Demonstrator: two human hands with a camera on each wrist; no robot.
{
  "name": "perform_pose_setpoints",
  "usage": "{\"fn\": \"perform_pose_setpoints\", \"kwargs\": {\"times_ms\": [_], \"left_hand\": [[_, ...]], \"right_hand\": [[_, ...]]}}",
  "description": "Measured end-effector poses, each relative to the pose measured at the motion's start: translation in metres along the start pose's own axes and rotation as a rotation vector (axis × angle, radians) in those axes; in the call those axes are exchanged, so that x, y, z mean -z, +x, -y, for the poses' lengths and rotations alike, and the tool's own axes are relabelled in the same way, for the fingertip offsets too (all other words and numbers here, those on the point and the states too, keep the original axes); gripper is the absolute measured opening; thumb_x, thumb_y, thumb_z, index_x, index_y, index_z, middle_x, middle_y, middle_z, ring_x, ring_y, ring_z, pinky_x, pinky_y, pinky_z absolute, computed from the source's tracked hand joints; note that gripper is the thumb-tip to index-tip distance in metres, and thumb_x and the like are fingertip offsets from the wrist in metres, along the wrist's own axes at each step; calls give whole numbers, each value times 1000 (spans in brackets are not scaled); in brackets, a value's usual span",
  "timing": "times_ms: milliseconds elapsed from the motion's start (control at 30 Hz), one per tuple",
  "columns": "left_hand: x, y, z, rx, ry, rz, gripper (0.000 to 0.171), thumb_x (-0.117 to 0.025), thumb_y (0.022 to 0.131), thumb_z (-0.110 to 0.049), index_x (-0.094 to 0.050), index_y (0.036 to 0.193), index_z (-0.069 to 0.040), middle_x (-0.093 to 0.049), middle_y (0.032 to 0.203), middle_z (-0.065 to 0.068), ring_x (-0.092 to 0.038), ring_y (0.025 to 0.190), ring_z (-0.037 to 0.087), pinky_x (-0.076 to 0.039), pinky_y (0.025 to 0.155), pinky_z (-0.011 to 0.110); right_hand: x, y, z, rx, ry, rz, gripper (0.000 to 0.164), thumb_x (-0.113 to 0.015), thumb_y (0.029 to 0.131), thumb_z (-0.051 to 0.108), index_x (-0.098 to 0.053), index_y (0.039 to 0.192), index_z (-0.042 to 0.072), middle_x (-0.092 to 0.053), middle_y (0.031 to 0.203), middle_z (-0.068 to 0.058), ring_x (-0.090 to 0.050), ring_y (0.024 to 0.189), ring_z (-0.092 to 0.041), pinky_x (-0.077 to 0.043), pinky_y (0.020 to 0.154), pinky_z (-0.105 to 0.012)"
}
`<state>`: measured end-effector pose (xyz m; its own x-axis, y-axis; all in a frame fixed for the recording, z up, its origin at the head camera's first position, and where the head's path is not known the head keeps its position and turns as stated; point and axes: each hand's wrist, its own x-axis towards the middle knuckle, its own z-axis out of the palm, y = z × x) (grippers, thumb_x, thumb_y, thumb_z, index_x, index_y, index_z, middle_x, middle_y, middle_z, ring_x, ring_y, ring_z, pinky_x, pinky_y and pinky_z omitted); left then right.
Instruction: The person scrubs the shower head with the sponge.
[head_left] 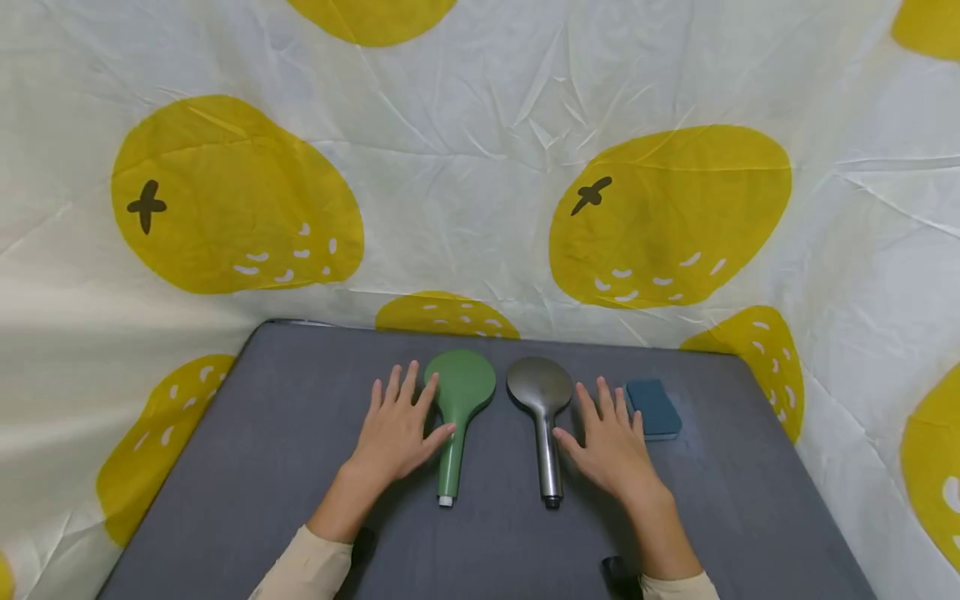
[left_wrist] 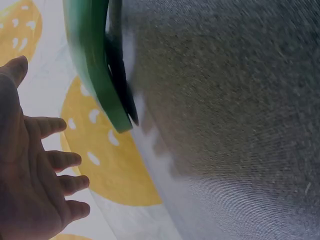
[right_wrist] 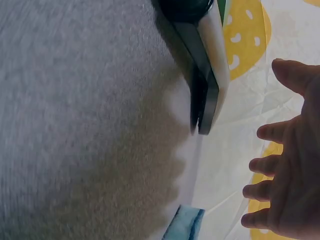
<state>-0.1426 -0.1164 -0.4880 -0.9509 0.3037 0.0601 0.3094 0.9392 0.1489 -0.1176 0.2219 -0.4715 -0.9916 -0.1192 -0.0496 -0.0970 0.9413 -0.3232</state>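
Note:
Two shower heads lie side by side on the grey table, their handles toward me. The green shower head [head_left: 461, 385] has a white end on its handle; the dark metallic shower head [head_left: 539, 385] has a black one. My left hand [head_left: 395, 427] hovers palm down beside the green one, fingers spread and straight, thumb overlapping its handle in the head view. To the right of the metallic one, my right hand [head_left: 609, 446] is spread the same way. Both wrist views show the palms raised off the table, with nothing held. Part of the green shower head [left_wrist: 92, 60] shows beside the left fingers.
A blue sponge-like block [head_left: 654, 407] lies just right of my right hand. Behind the grey table [head_left: 750, 500] hangs a white cloth [head_left: 457, 208] with yellow fruit shapes, which also covers both sides.

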Motion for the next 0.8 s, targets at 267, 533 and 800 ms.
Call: {"fn": "perform_pose_setpoints", "kwargs": {"times_ms": [267, 533, 800], "left_hand": [[8, 1, -13, -25, -26, 21, 83, -45, 100, -70, -27, 165, -20, -15, 172, 20, -14, 158, 44, -18, 126, 65], [7, 10, -24, -62, -30, 20, 82, -43, 101, -70, -28, 165, -20, -18, 171, 20, -16, 158, 44, -21, 125, 64], [5, 18, -34, -136, -57, 16, 77, -45, 103, -65, -34, 162, -17, -24, 169, 21, -23, 156, 44, -26, 125, 62]], "right_hand": [[7, -1, -13, 0, -11, -16, 88, -51, 101, 64, -22, 165, 9, -8, 170, -27, -7, 154, -56, -12, 116, -81], [15, -1, -32, -4, -32, -32, 87, -53, 101, 62, -27, 163, 7, -14, 169, -30, -13, 152, -57, -14, 115, -81], [16, 3, -56, 34, -89, -127, 77, -65, 99, 48, -41, 156, 2, -30, 162, -33, -31, 144, -59, -26, 111, -80]]}}
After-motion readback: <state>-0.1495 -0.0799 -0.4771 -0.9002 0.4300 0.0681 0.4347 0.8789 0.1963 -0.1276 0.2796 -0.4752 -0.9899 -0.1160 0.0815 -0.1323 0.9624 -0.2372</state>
